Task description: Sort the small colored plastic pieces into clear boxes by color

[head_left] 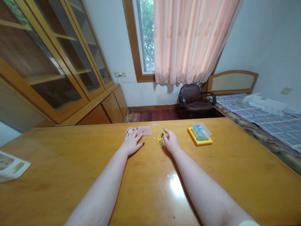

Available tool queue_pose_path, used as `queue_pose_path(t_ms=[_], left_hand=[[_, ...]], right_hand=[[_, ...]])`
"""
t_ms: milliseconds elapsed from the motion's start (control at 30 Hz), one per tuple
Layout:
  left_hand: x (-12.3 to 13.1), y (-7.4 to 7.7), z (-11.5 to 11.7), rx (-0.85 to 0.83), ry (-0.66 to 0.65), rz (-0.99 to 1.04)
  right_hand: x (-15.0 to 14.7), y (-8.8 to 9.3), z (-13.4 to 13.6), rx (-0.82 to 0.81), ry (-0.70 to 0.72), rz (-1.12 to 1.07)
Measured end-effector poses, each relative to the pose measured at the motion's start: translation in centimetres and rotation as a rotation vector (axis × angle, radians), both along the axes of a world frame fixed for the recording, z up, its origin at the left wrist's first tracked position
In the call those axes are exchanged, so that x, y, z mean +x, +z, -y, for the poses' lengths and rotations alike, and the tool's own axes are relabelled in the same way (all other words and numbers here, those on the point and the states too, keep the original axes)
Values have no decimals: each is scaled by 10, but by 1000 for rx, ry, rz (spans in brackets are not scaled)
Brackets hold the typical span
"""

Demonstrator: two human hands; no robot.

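Observation:
My left hand (132, 142) lies with fingers spread, its fingertips over the left part of a shallow clear plastic tray (146, 131) on the table. Under those fingers something whitish shows, too covered to make out. My right hand (172, 142) is cupped on its side against the right edge of a small heap of tiny yellow and white pieces (161, 140). Its thumb and forefinger stand apart, and the other fingers are mostly hidden. A few loose bits lie around the heap, between both hands.
Right of my right hand, a clear plastic box with blue pieces (201, 130) rests on a yellow box (203, 142). A white plastic object (14, 167) sits at the wooden table's (70, 163) left edge. Beyond are a brown armchair (193, 95), a bed (265, 110) and a glass-doored cabinet (70, 40).

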State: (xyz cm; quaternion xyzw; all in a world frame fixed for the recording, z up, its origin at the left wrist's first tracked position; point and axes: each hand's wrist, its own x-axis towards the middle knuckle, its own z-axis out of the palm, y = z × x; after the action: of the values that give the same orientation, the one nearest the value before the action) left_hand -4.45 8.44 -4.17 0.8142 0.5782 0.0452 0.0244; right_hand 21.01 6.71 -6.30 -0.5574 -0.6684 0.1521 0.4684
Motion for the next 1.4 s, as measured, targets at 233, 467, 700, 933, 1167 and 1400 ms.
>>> queue_pose_path(t_ms=[233, 467, 700, 933, 1167, 1400], left_hand=[[16, -7, 1, -38, 82, 12], [26, -7, 3, -79, 136, 97], [15, -10, -2, -20, 251, 209], [38, -10, -5, 136, 385, 1017], [82, -23, 7, 7, 253, 1395], [101, -15, 20, -70, -82, 927]], right_hand=[[1, -1, 1, -11, -1, 2], [0, 0, -1, -7, 2, -13], [-1, 1, 0, -10, 9, -7], [-2, -2, 1, -14, 11, 16], [-3, 6, 6, 139, -93, 15], [67, 46, 14, 83, -735, 258]])
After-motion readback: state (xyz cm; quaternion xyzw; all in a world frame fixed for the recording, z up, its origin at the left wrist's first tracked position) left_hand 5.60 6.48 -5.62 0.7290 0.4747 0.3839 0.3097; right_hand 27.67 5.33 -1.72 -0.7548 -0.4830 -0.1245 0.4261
